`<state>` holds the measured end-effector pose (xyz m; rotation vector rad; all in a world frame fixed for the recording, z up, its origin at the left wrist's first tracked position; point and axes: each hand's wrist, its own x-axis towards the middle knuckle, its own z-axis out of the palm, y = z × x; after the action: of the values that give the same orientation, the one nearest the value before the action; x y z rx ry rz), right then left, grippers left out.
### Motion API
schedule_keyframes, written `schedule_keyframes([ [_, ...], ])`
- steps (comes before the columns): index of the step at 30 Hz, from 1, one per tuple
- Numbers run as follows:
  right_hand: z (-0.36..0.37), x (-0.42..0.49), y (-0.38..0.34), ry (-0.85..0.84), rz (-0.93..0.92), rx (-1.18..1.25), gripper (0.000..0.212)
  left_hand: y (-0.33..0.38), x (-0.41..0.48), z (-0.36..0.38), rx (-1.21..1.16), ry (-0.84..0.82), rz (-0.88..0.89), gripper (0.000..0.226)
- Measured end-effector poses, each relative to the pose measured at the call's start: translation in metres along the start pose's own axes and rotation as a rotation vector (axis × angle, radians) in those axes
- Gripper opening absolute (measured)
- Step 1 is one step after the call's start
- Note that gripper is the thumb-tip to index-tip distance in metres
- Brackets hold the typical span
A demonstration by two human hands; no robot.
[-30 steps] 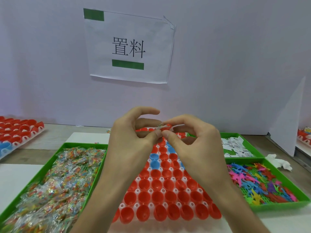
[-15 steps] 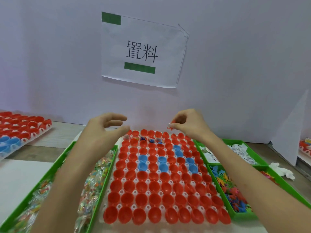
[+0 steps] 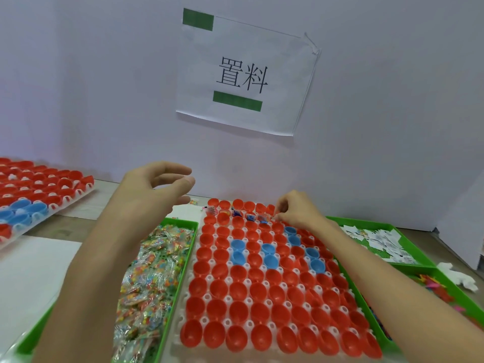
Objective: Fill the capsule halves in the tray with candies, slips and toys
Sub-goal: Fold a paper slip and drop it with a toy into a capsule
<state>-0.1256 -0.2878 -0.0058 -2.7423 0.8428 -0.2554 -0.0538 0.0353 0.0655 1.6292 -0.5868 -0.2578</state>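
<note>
- Two hands are over the bench: the left hand [image 3: 154, 187] is raised, fingers loosely spread, holding nothing
- Candies [image 3: 152, 271] lie in a green bin [image 3: 183, 221] below it
- Capsule halves [image 3: 251, 292] in the tray [image 3: 176, 334] sit between the hands, a few filled just left of the right hand [image 3: 298, 213]
- Its fingers are bunched down on the far rows; whether they pinch anything I cannot tell
- Slips [image 3: 377, 239] and toys [image 3: 432, 282] lie to its right

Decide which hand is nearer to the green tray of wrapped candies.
Left. The left hand hovers above the candy tray's far end; the right hand is at the capsule tray's far row.
</note>
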Motion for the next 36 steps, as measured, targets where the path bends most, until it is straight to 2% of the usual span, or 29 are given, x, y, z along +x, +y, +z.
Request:
schedule_keyframes([
  [8,0.005,0.006,-0.004,-0.048,0.044,0.023,0.022,0.004,-0.004,-0.003,0.016,0.022,-0.003,0.012],
  [13,-0.005,0.006,0.001,-0.136,0.026,0.041,0.002,0.006,-0.006,-0.006,0.026,0.025,-0.002,0.011],
  [17,-0.013,0.004,0.003,-0.199,0.008,0.056,0.010,0.008,-0.006,-0.006,0.033,0.026,0.006,0.011],
  [21,-0.015,0.002,0.004,-0.155,-0.020,0.071,0.001,0.006,-0.006,-0.004,0.047,0.012,0.000,0.013],
  [24,-0.013,0.000,0.005,-0.126,-0.031,0.076,0.002,0.000,-0.002,-0.006,0.114,-0.012,-0.025,0.009],
  [27,-0.017,-0.002,0.005,-0.071,-0.027,0.083,0.011,-0.017,0.006,-0.012,0.332,-0.074,-0.082,0.006],
  [30,-0.030,-0.008,0.009,0.050,-0.012,0.155,0.013,-0.040,0.016,-0.017,0.589,-0.260,-0.169,0.020],
  [33,-0.044,-0.021,0.029,0.122,0.020,0.176,0.015,-0.057,0.019,-0.015,0.669,-0.443,-0.235,0.035],
  [36,-0.056,-0.040,0.065,0.150,0.133,0.142,0.017,-0.072,0.023,-0.008,0.721,-0.453,-0.260,0.039],
])
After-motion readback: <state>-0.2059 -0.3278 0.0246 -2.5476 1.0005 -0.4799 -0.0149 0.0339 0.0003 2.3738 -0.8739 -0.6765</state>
